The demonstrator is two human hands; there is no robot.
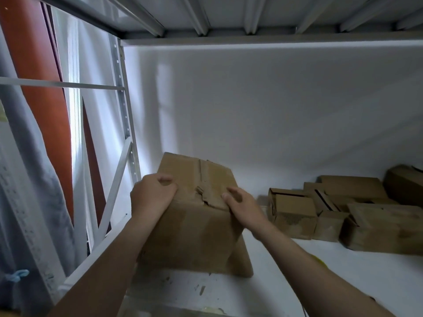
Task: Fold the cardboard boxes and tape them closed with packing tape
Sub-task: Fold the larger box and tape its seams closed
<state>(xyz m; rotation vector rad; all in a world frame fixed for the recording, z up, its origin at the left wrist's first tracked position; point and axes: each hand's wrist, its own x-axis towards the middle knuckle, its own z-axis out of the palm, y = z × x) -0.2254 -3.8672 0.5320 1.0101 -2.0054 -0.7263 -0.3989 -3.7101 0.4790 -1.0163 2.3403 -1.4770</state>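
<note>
A brown cardboard box (pixel 196 236) stands on the white shelf (pixel 297 271), tilted a little away from me, its top flaps closed along a taped, torn seam. My left hand (pixel 152 194) grips the box's near left top corner with fingers curled over the edge. At the near right of the top, by the torn seam, my right hand (pixel 241 205) holds the box with curled fingers. No tape roll is in view.
Several smaller cardboard boxes (pixel 332 211) sit in a cluster at the right back of the shelf. A white wall closes the back. The grey rack upright (pixel 124 124) and braces stand at left, with another shelf overhead. Grey and orange fabric hangs beyond the rack.
</note>
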